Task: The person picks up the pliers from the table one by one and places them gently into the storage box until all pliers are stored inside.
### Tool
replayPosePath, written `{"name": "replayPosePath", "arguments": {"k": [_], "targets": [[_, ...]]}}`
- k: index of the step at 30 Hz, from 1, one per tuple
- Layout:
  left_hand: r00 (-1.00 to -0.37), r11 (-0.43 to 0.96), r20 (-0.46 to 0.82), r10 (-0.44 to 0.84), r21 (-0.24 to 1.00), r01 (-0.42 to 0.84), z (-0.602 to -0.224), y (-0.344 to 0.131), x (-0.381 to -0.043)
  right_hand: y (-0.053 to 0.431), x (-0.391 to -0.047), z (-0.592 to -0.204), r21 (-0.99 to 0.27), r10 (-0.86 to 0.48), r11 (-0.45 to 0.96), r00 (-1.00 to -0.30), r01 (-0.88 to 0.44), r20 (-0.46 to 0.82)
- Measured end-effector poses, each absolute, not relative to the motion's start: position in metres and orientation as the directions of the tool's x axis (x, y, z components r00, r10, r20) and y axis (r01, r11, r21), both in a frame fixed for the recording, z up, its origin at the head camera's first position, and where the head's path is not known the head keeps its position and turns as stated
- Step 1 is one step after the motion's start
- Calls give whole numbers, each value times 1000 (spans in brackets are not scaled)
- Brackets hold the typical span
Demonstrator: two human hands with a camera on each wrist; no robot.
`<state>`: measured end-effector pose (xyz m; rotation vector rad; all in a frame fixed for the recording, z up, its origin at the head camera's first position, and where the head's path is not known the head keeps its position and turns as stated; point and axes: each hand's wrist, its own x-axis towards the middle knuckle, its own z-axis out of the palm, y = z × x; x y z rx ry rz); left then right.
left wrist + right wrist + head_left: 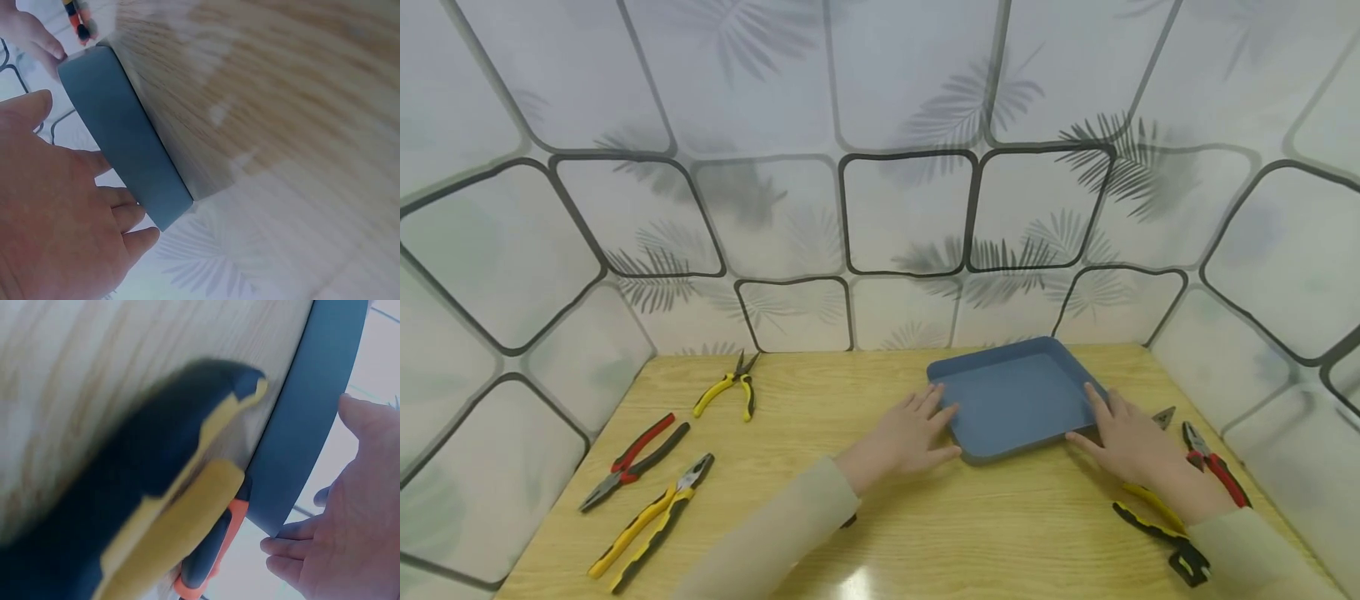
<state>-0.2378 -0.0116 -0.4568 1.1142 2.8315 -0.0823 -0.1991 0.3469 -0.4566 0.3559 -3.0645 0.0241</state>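
A shallow blue tray [1018, 396] lies on the table toward the back right. At its left edge is my left hand [904, 440], fingers spread and fairly straight; in the left wrist view its fingertips meet the tray's side wall [125, 137]. My right hand [1138, 446] rests at the tray's right edge, with the thumb near the front right corner. Seen from the right wrist, the thumb and fingertips touch the tray's wall [306, 419]. Beneath the right forearm lie yellow-and-black handles [1153, 518], partly hidden by it.
Yellow-handled pliers [726, 390], red-and-black long-nose pliers [632, 462] and yellow-and-black combination pliers [651, 525] lie along the left of the wooden table [1015, 533]. Red-and-black pliers [1217, 467] lie at far right. Patterned fabric walls [895, 312] enclose the back and sides.
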Motion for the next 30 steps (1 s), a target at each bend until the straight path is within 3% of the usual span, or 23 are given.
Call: {"name": "replayPosePath", "arguments": {"k": [21, 30], "targets": [[-790, 797, -109, 604, 56, 602, -459, -55, -230, 308, -173, -458, -2, -299, 954, -952, -300, 64], [-812, 816, -91, 577, 86, 571, -459, -73, -227, 294, -165, -457, -53, -336, 940, -941, -337, 42]]}}
